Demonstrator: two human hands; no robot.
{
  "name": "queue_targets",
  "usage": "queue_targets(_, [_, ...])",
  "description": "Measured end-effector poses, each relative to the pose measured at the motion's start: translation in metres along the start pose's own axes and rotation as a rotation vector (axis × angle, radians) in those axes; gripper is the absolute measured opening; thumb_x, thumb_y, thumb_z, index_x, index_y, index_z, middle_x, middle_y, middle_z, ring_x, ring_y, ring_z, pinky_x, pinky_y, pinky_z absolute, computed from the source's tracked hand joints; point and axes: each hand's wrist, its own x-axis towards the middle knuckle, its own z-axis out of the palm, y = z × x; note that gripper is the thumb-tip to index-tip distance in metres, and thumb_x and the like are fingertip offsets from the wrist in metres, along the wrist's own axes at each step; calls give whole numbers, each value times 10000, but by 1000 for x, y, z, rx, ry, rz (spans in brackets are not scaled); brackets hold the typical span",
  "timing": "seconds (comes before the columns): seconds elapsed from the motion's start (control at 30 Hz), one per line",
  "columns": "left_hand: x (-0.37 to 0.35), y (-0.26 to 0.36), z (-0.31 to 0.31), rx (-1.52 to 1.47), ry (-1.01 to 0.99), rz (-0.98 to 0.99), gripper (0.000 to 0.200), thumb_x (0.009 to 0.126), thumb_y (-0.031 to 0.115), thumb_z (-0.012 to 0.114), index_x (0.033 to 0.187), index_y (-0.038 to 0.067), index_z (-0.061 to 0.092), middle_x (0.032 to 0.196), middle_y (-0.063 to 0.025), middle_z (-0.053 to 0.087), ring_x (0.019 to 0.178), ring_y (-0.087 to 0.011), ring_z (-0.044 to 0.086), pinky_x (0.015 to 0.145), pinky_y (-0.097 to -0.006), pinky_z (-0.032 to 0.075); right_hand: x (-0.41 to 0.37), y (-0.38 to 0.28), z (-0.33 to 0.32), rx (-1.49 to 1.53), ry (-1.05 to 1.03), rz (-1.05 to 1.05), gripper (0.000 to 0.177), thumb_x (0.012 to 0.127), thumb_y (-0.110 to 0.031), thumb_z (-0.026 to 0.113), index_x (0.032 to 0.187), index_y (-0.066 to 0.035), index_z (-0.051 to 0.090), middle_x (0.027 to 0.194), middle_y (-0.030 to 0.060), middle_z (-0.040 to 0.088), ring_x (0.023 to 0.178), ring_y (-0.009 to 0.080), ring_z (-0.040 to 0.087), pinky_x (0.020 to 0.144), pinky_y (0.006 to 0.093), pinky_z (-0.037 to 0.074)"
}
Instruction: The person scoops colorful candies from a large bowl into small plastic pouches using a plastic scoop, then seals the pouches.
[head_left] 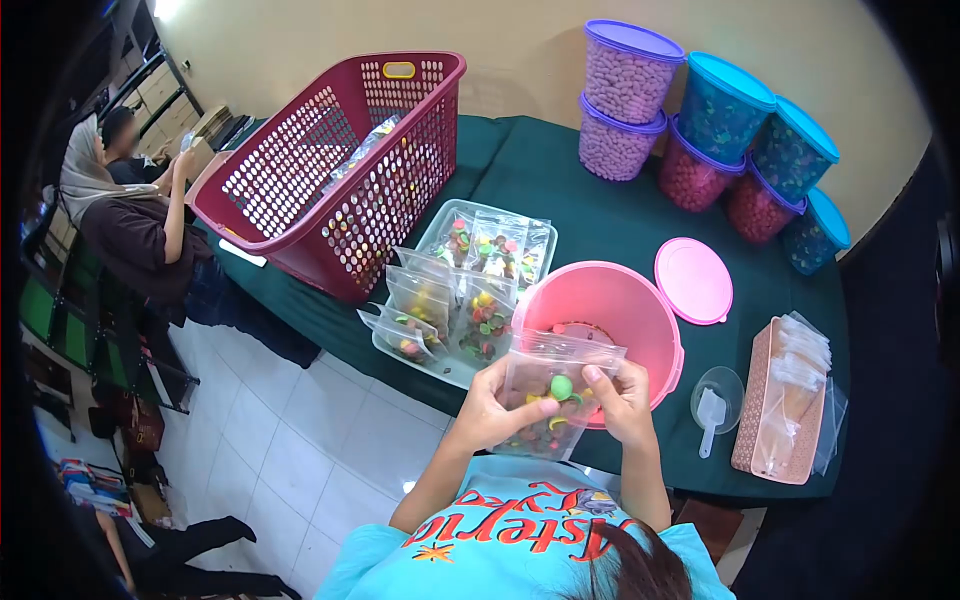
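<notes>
My left hand [493, 408] and my right hand [624, 402] pinch a clear zip bag [545, 432] between them, in front of my chest. Colourful small pieces, green, yellow and red, lie in the bag, with a round green one near my left thumb. Just behind it stands an open pink bucket [655, 315], with some pieces visible at its bottom. To the left, a white tray [452, 377] holds several filled bags [483, 322], some upright and some lying flat.
A maroon laundry basket [345, 235] stands back left. Stacked lidded tubs [625, 85] line the wall. Right of the bucket are a pink lid [693, 280], a bowl with a white scoop [711, 410] and a peach basket [748, 450] of clear bags. Two people stand at left.
</notes>
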Motion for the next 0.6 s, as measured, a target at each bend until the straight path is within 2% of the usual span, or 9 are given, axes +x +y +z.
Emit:
queue_targets(0.07, [1,2,-5,-183,70,67,306,765,57,609,1038,-45,518,980,-88,563,839,-108,549,724,-229,444,1,-8,4,36,-13,-49,209,852,-140,501,940,33,579,852,53,587,733,96,546,633,232,447])
queue_targets(0.1, [1,2,-8,-56,109,75,210,812,71,547,981,-54,559,928,-77,569,814,-97,545,703,-218,439,1,-12,6,98,-15,26,205,849,-124,499,945,40,577,873,70,590,752,108,559,641,235,462])
queue_targets(0.17, [2,6,-8,-53,140,60,189,810,68,539,951,-55,565,900,-85,579,802,-109,554,714,-230,440,1,-10,9,160,-22,100,202,847,-107,497,950,48,576,894,88,592,772,119,571,648,239,476])
queue_targets(0.23, [3,11,-8,-51,196,29,158,804,62,524,893,-58,578,844,-99,599,780,-132,571,737,-253,443,2,-2,11,73,49,-35,194,845,-74,482,952,60,571,912,117,593,791,144,585,635,248,506])
queue_targets(0.27, [4,13,-8,-49,197,30,158,804,62,524,893,-58,578,844,-99,599,780,-132,571,737,-253,443,3,-4,14,75,47,-35,194,845,-74,482,952,60,571,912,117,593,791,144,585,635,248,506])
queue_targets(0.33, [4,14,-8,-141,170,51,144,819,59,526,887,-55,580,814,-68,586,741,-79,548,646,-204,437,2,-13,20,207,125,-53,184,813,-82,506,911,54,581,833,115,625,647,131,595,545,210,470])
queue_targets(0.47, [3,13,-9,-100,138,71,128,808,53,522,852,-52,579,780,-62,588,717,-77,548,642,-208,435,1,-12,17,155,114,-121,173,807,-62,505,909,55,581,815,111,627,627,125,593,530,203,468])
queue_targets(0.53, [4,9,-7,-17,198,163,117,788,46,523,833,-49,575,783,-62,586,716,-82,545,648,-219,436,-3,-4,12,53,74,-107,159,818,-7,493,923,70,585,868,103,609,786,133,580,699,242,471])
queue_targets(0.6, [5,5,-3,-34,233,180,111,782,46,522,820,-45,573,785,-63,584,719,-84,545,653,-224,435,-4,4,13,52,93,-71,152,817,-9,498,910,70,589,854,101,611,784,132,580,693,242,472])
